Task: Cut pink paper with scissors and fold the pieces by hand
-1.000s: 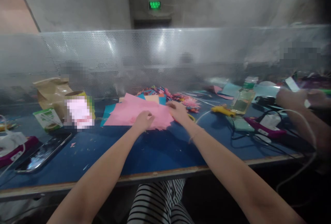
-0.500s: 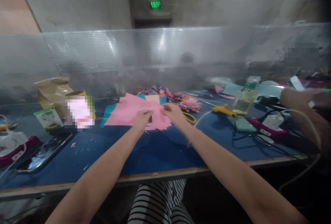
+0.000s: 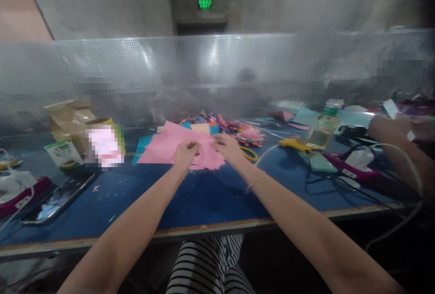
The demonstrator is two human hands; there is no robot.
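A loose stack of pink paper sheets (image 3: 163, 145) lies on the blue table (image 3: 204, 194), with blue and orange sheets under its far edge. My left hand (image 3: 185, 154) is curled over the near right part of the stack, fingers pinched on a pink sheet. My right hand (image 3: 228, 147) meets it from the right, fingertips pinching the same pink paper. The two hands sit only a few centimetres apart above the stack's right corner. Behind them lies a heap of coloured paper flowers (image 3: 238, 131).
Yellow scissors (image 3: 249, 152) lie right of my right hand. A yellow glue gun (image 3: 294, 143), a bottle (image 3: 322, 127), cables and a pink device (image 3: 350, 167) fill the right. A phone (image 3: 56, 199), small boxes and a brown bag (image 3: 68, 119) stand left. Another person's arm (image 3: 401, 144) reaches in at far right.
My right hand moved left from the flowers' side to the pink sheet and now pinches it beside my left hand. Both hands have lifted slightly.
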